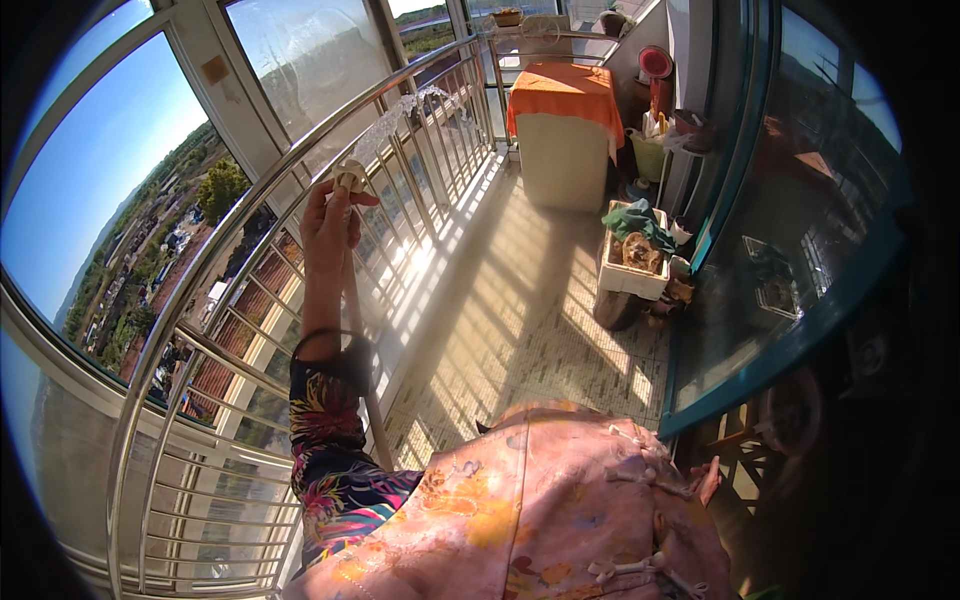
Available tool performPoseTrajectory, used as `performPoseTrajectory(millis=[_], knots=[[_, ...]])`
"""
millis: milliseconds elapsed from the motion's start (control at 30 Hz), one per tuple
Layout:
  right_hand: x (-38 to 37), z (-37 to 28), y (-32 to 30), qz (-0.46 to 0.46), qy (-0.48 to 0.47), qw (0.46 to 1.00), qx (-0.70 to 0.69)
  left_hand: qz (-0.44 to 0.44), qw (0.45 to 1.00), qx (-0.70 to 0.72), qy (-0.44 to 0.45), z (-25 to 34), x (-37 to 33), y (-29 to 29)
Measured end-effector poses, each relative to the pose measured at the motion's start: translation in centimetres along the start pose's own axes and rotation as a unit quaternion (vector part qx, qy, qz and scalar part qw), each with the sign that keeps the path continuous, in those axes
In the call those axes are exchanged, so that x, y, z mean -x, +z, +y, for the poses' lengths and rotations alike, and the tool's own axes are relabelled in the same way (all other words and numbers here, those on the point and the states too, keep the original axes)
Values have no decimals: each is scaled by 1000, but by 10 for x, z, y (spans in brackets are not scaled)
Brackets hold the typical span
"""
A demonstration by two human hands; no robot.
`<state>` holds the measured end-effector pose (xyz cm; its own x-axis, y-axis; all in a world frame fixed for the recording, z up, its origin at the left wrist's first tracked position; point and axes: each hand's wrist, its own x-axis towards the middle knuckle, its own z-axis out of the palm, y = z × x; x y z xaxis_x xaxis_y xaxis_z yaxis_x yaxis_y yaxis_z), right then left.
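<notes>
Bright sunlight through left windows [120,190], striped shadows across floor [500,300], dim lower right, curved edges

The left arm [325,285] reaches well forward, close to straight; the forearm is bare beyond the patterned sleeve [335,425]; at its end the left hand [333,222] is raised, fingers [317,195] bent in a firm grip, thumb [366,199] pointing right; the right hand [708,483] sits low at the right side, partly hidden, its grip unclear.
</notes>
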<state>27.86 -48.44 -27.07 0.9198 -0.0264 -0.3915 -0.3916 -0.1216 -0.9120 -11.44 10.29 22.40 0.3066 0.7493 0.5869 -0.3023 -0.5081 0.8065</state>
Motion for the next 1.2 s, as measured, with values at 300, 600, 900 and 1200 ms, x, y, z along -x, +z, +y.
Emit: performPoseTrajectory(millis=[300, 600, 900, 1200], knots=[[19, 2, -26, 63, 6, 995, -74, 8, 997, -54, 56, 52, -46, -3], [33, 8, -35, 85, -31, 995, -44, 43, 993, -105, 15, 33, -39, 13], [40, 22, -54, 62, -23, 996, -67, 37, 994, -101, -3, 16, -32, 15], [53, 39, -65, 84, -23, 993, -76, 28, 996, -84, 1, 12, -27, 23]])
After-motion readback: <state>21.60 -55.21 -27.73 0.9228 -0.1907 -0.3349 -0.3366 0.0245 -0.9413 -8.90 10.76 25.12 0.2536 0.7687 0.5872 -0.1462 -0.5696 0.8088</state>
